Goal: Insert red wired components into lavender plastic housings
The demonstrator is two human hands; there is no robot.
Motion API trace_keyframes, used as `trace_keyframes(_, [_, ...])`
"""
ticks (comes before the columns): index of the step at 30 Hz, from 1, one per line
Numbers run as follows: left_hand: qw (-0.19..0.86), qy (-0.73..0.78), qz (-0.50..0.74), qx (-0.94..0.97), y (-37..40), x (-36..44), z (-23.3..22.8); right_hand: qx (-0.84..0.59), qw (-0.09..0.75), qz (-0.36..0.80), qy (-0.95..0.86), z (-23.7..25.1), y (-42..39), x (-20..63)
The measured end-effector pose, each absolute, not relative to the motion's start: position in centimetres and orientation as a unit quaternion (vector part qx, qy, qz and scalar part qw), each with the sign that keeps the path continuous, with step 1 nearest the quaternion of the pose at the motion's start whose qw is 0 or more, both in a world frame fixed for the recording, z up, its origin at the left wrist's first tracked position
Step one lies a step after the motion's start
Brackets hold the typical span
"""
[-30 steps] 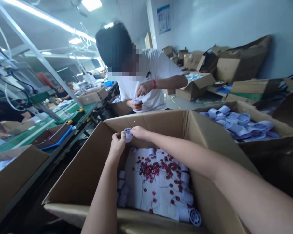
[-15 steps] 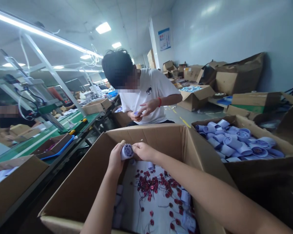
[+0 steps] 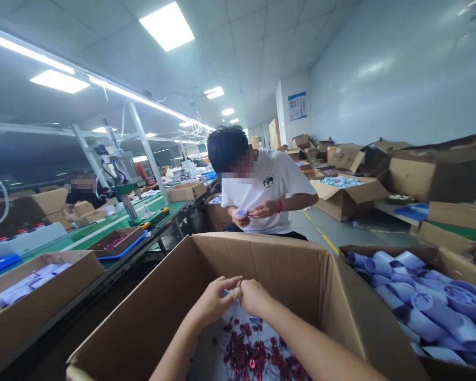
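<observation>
- Left hand [image 3: 214,300]: fingers closed around a pale lavender plastic cylinder [image 3: 225,292]. We see only a small patch of it, in the gap between forefinger and thumb; the hand hides the rest.
- Right hand [image 3: 254,299]: fingertips drawn together, meeting those of the left, just to the right of the cylinder. We cannot tell whether it pinches anything.
- Both hands are over the inside of a large open brown cardboard box [image 3: 262,259], near its far wall.
- Below the hands, well inside, we note a loose heap of small dark-red round discs [image 3: 252,364] with thin dark leads, spread on a white sheet [image 3: 208,352]. The right forearm covers part of the heap.
- Beyond the far wall: a co-worker in a white T-shirt [image 3: 277,180], head bowed, red band on one wrist, both hands at a small pale lavender piece [image 3: 241,212].
- To our right, beside the box: a second brown carton [image 3: 466,267] heaped with pale lavender cylinders [image 3: 436,301] at all angles.
- To our left: a long green work surface [image 3: 74,239] with a shallow brown box [image 3: 133,235] holding dark-red parts. Nearer to us, an open carton [image 3: 59,299] of pale lavender pieces.
</observation>
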State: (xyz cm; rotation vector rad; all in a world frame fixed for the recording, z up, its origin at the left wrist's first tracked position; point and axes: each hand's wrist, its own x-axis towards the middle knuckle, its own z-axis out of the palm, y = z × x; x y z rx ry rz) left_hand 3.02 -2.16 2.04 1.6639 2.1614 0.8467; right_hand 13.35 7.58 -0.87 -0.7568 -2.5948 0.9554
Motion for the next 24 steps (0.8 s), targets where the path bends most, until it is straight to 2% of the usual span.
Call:
trace_keyframes(6, [0.137, 0.752, 0.304, 0.569, -2.5, 2.9, 1.5, -0.254, 0.135, 0.364, -0.886, -2.2, 7.6, 12.9])
trace_keyframes(14, [0.216, 0.694, 0.535, 0.430, -1.8, 0.8, 0.9, -0.157, 0.301, 0.493, -0.801, -1.1, 8.1, 12.5])
trace_keyframes(17, [0.246, 0.683, 0.570, 0.384, -1.5, 0.1, 0.5, -0.154, 0.334, 0.548, -0.751, -0.8, 8.2, 12.3])
trace_keyframes(24, [0.293, 0.676, 0.585, 0.340, -1.9, 0.2, 0.2, -0.109, 0.297, 0.712, -0.627, -0.6, 8.5, 12.4])
